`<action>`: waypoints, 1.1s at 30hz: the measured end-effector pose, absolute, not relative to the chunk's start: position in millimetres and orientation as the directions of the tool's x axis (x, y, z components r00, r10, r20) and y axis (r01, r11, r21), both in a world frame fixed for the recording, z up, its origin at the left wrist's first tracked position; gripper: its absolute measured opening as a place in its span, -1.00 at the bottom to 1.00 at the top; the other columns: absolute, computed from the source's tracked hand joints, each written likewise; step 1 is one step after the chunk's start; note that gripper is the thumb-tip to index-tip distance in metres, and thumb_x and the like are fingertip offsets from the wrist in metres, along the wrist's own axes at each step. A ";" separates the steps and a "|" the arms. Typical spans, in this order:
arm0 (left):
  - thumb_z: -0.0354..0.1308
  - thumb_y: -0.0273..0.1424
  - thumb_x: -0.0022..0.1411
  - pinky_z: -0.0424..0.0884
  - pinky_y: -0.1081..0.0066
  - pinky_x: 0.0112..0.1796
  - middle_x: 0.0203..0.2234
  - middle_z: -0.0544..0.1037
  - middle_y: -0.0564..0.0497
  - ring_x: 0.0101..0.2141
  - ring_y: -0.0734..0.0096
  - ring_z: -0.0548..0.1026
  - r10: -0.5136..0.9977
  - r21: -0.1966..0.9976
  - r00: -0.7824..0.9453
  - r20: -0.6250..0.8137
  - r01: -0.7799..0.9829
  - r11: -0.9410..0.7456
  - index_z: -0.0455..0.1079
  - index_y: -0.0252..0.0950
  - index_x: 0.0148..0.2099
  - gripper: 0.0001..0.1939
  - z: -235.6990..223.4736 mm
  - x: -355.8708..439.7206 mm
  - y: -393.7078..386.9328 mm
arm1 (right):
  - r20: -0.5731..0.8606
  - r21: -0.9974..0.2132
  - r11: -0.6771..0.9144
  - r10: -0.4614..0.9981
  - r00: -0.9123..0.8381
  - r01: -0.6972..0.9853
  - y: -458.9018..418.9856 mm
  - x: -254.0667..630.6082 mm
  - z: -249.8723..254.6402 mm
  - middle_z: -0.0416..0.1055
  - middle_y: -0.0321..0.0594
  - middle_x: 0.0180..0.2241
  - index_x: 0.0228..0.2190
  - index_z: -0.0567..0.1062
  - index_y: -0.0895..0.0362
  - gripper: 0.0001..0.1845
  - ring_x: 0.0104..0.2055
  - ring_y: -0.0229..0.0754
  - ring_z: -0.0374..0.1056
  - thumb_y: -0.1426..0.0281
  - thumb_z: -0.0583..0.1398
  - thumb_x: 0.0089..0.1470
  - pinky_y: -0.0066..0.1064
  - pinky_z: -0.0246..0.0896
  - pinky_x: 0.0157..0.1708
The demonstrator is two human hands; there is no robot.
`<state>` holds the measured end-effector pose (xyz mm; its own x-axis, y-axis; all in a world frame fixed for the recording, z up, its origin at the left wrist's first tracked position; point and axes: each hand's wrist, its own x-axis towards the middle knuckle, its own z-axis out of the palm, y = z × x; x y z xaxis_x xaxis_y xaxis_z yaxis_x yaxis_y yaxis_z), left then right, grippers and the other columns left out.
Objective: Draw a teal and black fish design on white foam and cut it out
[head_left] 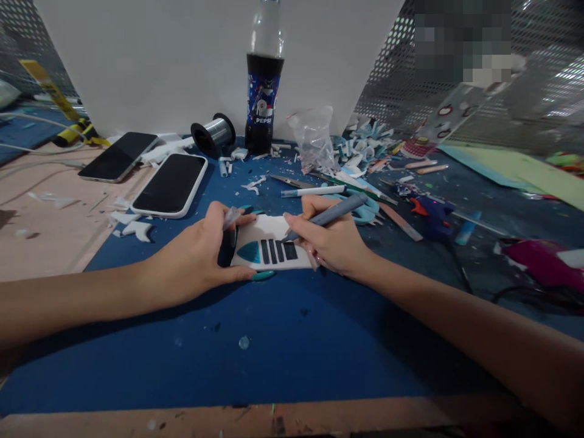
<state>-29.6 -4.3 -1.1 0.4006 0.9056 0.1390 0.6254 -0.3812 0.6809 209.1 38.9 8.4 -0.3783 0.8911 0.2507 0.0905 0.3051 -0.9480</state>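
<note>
A small white board [269,226] lies on the blue mat, bearing a teal pointed shape and several dark bars. My left hand [205,243] grips its left end, with the thumb along the near edge and fingers at the far edge. Something translucent [232,217] shows by that hand's fingers; I cannot make out what it is. Pinched in my right hand [331,240] is a grey marker [331,214], its tip at the board by the dark bars. The side of my right hand rests at the board's right end.
Beyond the board stand a Pepsi bottle [263,97], a wire spool [213,135] and a clear plastic bag [314,140]. Two phones [171,185] lie left. Pens, blue scissors [365,210], a glue gun [433,216] and scraps clutter the right. A person sits at far right.
</note>
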 end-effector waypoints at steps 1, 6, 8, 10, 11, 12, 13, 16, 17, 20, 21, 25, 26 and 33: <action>0.29 0.12 0.20 0.63 0.00 0.05 0.29 0.44 -0.29 0.30 -0.17 0.40 0.906 0.682 0.400 0.136 0.626 -0.378 -0.04 -0.09 -0.20 -0.40 -1.4 -29.3 -4.2 | 0.246 -0.954 0.291 0.893 -0.377 0.067 39.2 209.1 7.9 -0.03 -0.51 -0.73 -0.64 0.11 0.04 -0.50 -0.71 -0.37 0.04 0.40 0.32 0.08 -0.42 -0.02 -0.64; 0.30 0.09 0.18 0.66 -0.01 -0.03 0.27 0.46 -0.30 0.28 -0.24 0.43 0.917 0.674 0.375 0.138 0.643 -0.364 -0.03 -0.10 -0.20 -0.41 -2.4 -28.8 -4.4 | 0.267 -0.956 0.294 0.884 -0.385 0.013 38.0 209.0 7.7 0.05 -0.53 -0.75 -0.64 0.18 0.06 -0.48 -0.76 -0.40 0.07 0.31 0.38 0.10 -0.46 -0.05 -0.73; 0.31 0.09 0.17 0.65 -0.01 -0.04 0.26 0.48 -0.29 0.29 -0.26 0.41 0.920 0.672 0.367 0.140 0.647 -0.361 -0.02 -0.10 -0.20 -0.40 -1.8 -28.9 -4.7 | 0.302 -0.946 0.325 0.886 -0.353 0.009 34.9 208.8 8.8 0.11 -0.52 -0.75 -0.64 0.20 0.06 -0.48 -0.76 -0.42 0.05 0.31 0.39 0.11 -0.48 -0.07 -0.76; 0.31 0.08 0.18 0.64 0.01 -0.03 0.25 0.48 -0.28 0.30 -0.25 0.39 0.917 0.675 0.377 0.134 0.643 -0.363 -0.03 -0.11 -0.21 -0.41 -0.8 -29.1 -5.0 | 0.301 -0.948 0.317 0.895 -0.330 -0.005 30.7 208.2 10.8 0.18 -0.52 -0.75 -0.61 0.24 0.05 -0.51 -0.78 -0.42 0.05 0.30 0.42 0.10 -0.49 -0.06 -0.80; 0.30 0.08 0.19 0.64 0.04 -0.05 0.24 0.49 -0.27 0.30 -0.25 0.39 0.915 0.675 0.383 0.130 0.642 -0.365 -0.04 -0.11 -0.21 -0.41 -0.2 -29.2 -5.2 | 0.276 -0.957 0.289 0.899 -0.339 -0.014 28.5 207.7 12.1 0.21 -0.52 -0.75 -0.59 0.27 0.05 -0.53 -0.79 -0.41 0.06 0.29 0.43 0.08 -0.49 -0.05 -0.81; 0.29 0.08 0.20 0.65 0.08 -0.11 0.22 0.50 -0.27 0.29 -0.26 0.41 0.914 0.669 0.385 0.125 0.648 -0.364 -0.04 -0.11 -0.21 -0.41 0.4 -29.2 -5.3 | 0.240 -0.968 0.250 0.901 -0.361 -0.020 26.6 207.2 13.5 0.23 -0.53 -0.75 -0.57 0.29 0.05 -0.54 -0.80 -0.40 0.08 0.28 0.44 0.07 -0.49 -0.02 -0.83; 0.28 0.09 0.20 0.65 0.13 -0.19 0.19 0.52 -0.26 0.26 -0.27 0.45 0.915 0.662 0.383 0.124 0.655 -0.364 -0.04 -0.11 -0.21 -0.41 0.9 -29.1 -5.4 | 0.206 -0.977 0.214 0.897 -0.391 -0.023 25.1 206.6 15.0 0.23 -0.53 -0.75 -0.56 0.29 0.04 -0.55 -0.81 -0.39 0.10 0.27 0.45 0.06 -0.49 0.02 -0.84; 0.28 0.08 0.20 0.60 0.22 -0.32 0.14 0.54 -0.24 0.15 -0.21 0.55 0.908 0.659 0.398 0.130 0.649 -0.379 -0.02 -0.11 -0.20 -0.43 1.9 -28.6 -5.6 | 0.154 -0.986 0.164 0.881 -0.447 -0.016 24.1 205.1 18.6 0.21 -0.55 -0.78 -0.58 0.26 0.05 -0.50 -0.82 -0.38 0.12 0.28 0.47 0.04 -0.52 0.10 -0.82; 0.28 0.07 0.20 0.59 0.22 -0.32 0.13 0.54 -0.23 0.12 -0.18 0.57 0.905 0.662 0.404 0.132 0.644 -0.384 -0.02 -0.12 -0.19 -0.43 2.1 -28.3 -5.6 | 0.155 -0.986 0.164 0.880 -0.449 -0.019 24.9 204.9 19.4 0.20 -0.55 -0.79 -0.59 0.25 0.05 -0.49 -0.82 -0.39 0.12 0.30 0.48 0.03 -0.53 0.10 -0.82; 0.28 0.07 0.19 0.54 0.23 -0.38 0.09 0.55 -0.20 0.04 -0.17 0.61 0.911 0.673 0.400 0.102 0.646 -0.359 0.00 -0.12 -0.19 -0.44 2.5 -27.6 -5.0 | 0.144 -0.987 0.158 0.876 -0.460 -0.009 28.2 205.6 20.1 0.28 -0.50 -0.78 -0.60 0.29 0.07 -0.51 -0.80 -0.39 0.14 0.31 0.48 0.03 -0.55 0.07 -0.80; 0.28 0.08 0.17 0.52 0.23 -0.42 0.06 0.56 -0.19 0.01 -0.19 0.62 0.916 0.676 0.391 0.086 0.652 -0.342 0.01 -0.12 -0.19 -0.43 2.5 -27.5 -4.7 | 0.141 -0.987 0.160 0.874 -0.465 0.002 29.1 206.1 19.9 0.31 -0.47 -0.76 -0.61 0.30 0.07 -0.52 -0.80 -0.39 0.14 0.30 0.47 0.06 -0.54 0.07 -0.80; 0.32 0.13 0.11 0.55 0.21 -0.38 0.04 0.58 -0.16 0.04 -0.24 0.60 0.924 0.693 0.377 0.061 0.650 -0.312 0.02 -0.11 -0.20 -0.38 2.6 -27.8 -4.3 | 0.128 -0.985 0.166 0.887 -0.443 0.049 30.3 206.7 18.8 0.36 -0.40 -0.74 -0.63 0.30 0.06 -0.51 -0.81 -0.38 0.11 0.27 0.39 0.19 -0.48 0.03 -0.80; 0.32 0.13 0.12 0.57 0.21 -0.35 0.06 0.58 -0.15 0.08 -0.24 0.59 0.924 0.696 0.376 0.068 0.646 -0.314 0.02 -0.11 -0.20 -0.39 2.7 -27.9 -4.8 | 0.130 -0.984 0.170 0.891 -0.436 0.055 30.3 206.4 18.6 0.35 -0.39 -0.74 -0.64 0.29 0.06 -0.50 -0.81 -0.37 0.10 0.27 0.40 0.17 -0.46 0.01 -0.81; 0.30 0.06 0.18 0.60 0.23 -0.35 0.16 0.56 -0.13 0.06 -0.17 0.61 0.934 0.686 0.354 0.043 0.670 -0.285 0.01 -0.09 -0.19 -0.44 4.5 -28.1 -9.3 | 0.158 -0.963 0.238 0.882 -0.443 0.130 31.5 204.4 19.9 0.30 -0.40 -0.76 -0.67 0.30 0.06 -0.46 -0.80 -0.38 0.09 0.24 0.42 0.15 -0.40 0.08 -0.77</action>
